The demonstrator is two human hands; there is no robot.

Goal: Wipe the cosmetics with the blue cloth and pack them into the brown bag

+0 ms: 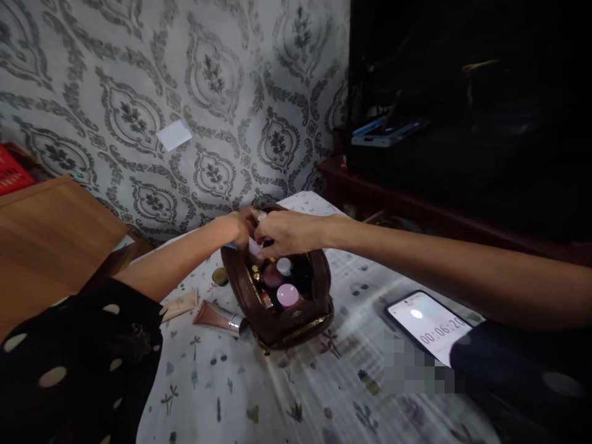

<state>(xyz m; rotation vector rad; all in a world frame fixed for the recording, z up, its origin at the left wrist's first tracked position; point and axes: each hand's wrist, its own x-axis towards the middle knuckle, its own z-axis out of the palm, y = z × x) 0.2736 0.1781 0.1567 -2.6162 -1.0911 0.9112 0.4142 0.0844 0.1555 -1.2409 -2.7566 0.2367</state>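
The phone (428, 327) at the lower right shows "00:06:20". The red thing (13, 169) at the far left has pale letters too blurry to read. In the middle, the smooth brown bag (240, 277) has gold zips and round-topped bottles. The right hand (289, 233) reaches in with bent fingers, near a pale flat piece (254, 246). The left hand (237, 228) is at the bag's far side; I cannot tell its grip, or the right's. A shiny-capped tube (215, 316) lies just beside the bag.

grey damask wallpaper (213, 74) – wooden cabinet (50, 228) left, dark shelf (398, 200) right – dim light.
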